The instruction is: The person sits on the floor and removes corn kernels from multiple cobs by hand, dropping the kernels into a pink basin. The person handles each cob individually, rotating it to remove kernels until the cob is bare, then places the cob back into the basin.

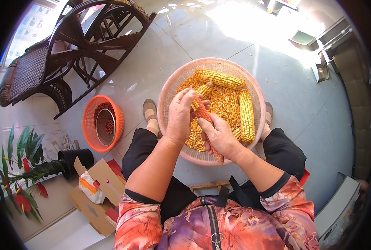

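Observation:
A mostly bare, reddish corn cob slants over a round pink plastic basket, with some yellow kernels left near its upper end. My left hand is closed around that upper end, fingers at the kernels. Lower down, my right hand grips the bare part, and the cob's tip sticks out below it. Loose corn kernels lie in the basket beneath. One full ear of corn rests along the basket's far side and another ear along its right side. A smaller ear lies just beyond my left hand.
An orange plastic basket at left holds a metal sieve and reddish pieces. Behind it stands a dark rattan rocking chair. A potted plant and an open cardboard box are at lower left. Scattered kernels dot the tiled floor.

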Motion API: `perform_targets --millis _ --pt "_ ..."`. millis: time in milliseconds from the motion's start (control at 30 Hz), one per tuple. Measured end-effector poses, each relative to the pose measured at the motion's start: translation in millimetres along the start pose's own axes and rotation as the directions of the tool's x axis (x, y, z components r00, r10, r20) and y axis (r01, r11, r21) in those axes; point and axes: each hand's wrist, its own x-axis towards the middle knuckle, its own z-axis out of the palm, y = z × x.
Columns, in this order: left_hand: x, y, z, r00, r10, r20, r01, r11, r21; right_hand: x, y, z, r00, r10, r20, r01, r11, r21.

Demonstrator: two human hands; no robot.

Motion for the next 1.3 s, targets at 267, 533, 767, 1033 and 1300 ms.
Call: perform_targets --millis 267,533,767,1033,1300 --pt "6 -11 -4 0.950 0.304 0.073 -0.210 0.447 0.870 -3 3 3 0.996 -0.058 -0.069 0.046 0.985 -0.166" --pt "-2 -12 -12 0.898 0.402 0.179 -0.304 0.273 0.913 -11 -10 -5 0.997 0.064 0.032 -0.061 0.993 -0.102" --pt "-1 -12 -26 0.833 0.498 0.240 -0.426 0.302 0.853 -12 -13 -16 0.977 0.099 0.187 -0.107 0.994 0.032" --pt "1 -15 -26 0.868 0.482 0.117 -0.404 0.549 0.732 -11 -13 -28 0.939 0.108 0.326 -0.204 0.939 0.277" --pt "1 -5 -31 0.935 0.354 0.039 -0.300 0.726 0.619 -14 -15 -26 0.935 0.092 0.343 -0.197 0.937 0.288"
